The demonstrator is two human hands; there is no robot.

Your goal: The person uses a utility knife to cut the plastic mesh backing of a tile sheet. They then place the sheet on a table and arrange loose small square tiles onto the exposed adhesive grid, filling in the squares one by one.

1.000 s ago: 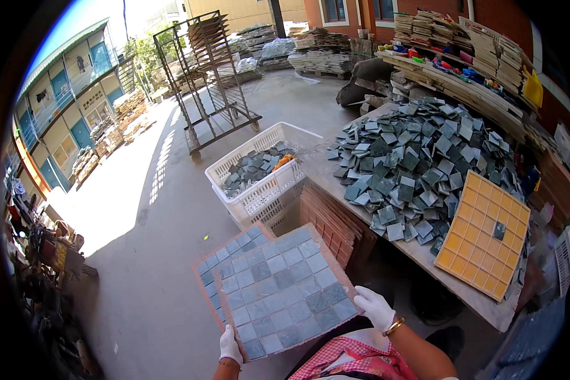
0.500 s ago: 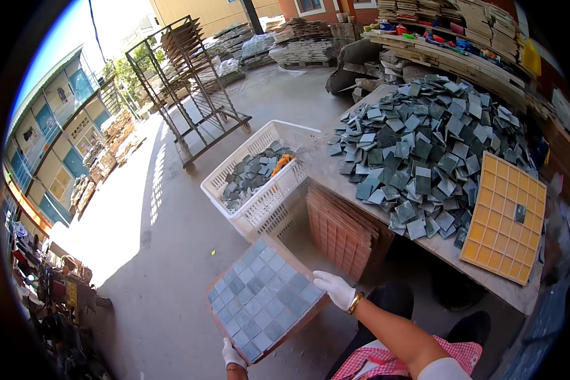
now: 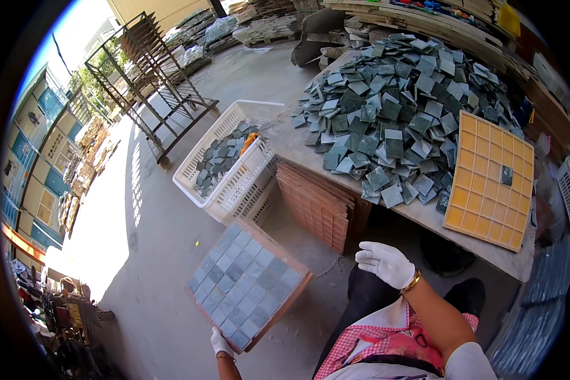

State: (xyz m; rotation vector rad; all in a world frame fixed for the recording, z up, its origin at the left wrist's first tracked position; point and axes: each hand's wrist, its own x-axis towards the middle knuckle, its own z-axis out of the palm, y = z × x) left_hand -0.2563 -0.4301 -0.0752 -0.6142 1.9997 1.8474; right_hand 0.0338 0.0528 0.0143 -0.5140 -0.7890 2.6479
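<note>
My left hand [image 3: 221,342], in a white glove, grips the lower left edge of a reddish-brown tray [image 3: 282,247]. Rows of square grey-green stone tiles [image 3: 240,275] fill the tray, which lies tilted in front of me. What, if anything, supports the tray from below is hidden. My right hand [image 3: 386,263], also gloved, is off the tray to its right, above my knee. Its fingers are stretched out and it holds nothing. On the table, a yellow grid tray [image 3: 487,209] has a single dark tile [image 3: 506,175] on it.
A large heap of loose stone tiles [image 3: 386,120] covers much of the table [image 3: 291,142]. Brown grid trays [image 3: 313,212] lean against the table's side. Left of them stands a white plastic crate [image 3: 190,193] with tile pieces and something orange. Farther back is a metal rack [image 3: 152,95].
My right hand has let go of the tray's right edge and moved right, fingers spread. My left hand still grips the tray. The whole view has shifted, so things appear farther left and higher.
</note>
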